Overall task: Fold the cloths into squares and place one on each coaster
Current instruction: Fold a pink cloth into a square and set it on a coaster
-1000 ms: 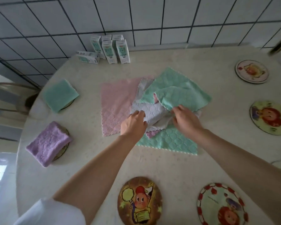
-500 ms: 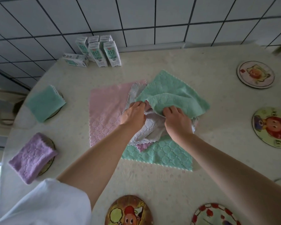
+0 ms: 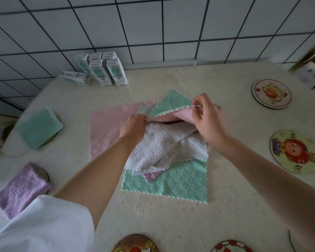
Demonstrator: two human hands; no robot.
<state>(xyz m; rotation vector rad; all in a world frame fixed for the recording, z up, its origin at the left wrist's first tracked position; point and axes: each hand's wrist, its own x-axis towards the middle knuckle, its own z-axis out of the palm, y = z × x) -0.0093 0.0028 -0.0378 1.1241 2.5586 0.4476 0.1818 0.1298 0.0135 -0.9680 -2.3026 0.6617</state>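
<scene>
A heap of cloths lies mid-table: a flat pink cloth (image 3: pixel 105 128), a crumpled grey cloth (image 3: pixel 158 150), a flat green cloth (image 3: pixel 180 180). A green-and-pink cloth (image 3: pixel 171 104) is lifted over the heap. My left hand (image 3: pixel 134 127) pinches its near-left edge. My right hand (image 3: pixel 206 119) pinches its right corner, raised off the pile. A folded green cloth (image 3: pixel 37 127) and a folded purple cloth (image 3: pixel 20 188) each sit on a coaster at the left. Bare coasters lie at the right (image 3: pixel 271 93), (image 3: pixel 296 150) and near edge (image 3: pixel 135 244), (image 3: pixel 231 247).
Several milk cartons (image 3: pixel 105 70) stand at the back by the tiled wall, one lying flat (image 3: pixel 75 78). A box (image 3: pixel 311 73) sits at the far right corner. The table's curved edge runs down the left side.
Both hands moved from the grey cloth to the green-and-pink cloth's edge and lifted it. My right hand rose up and to the right with the corner.
</scene>
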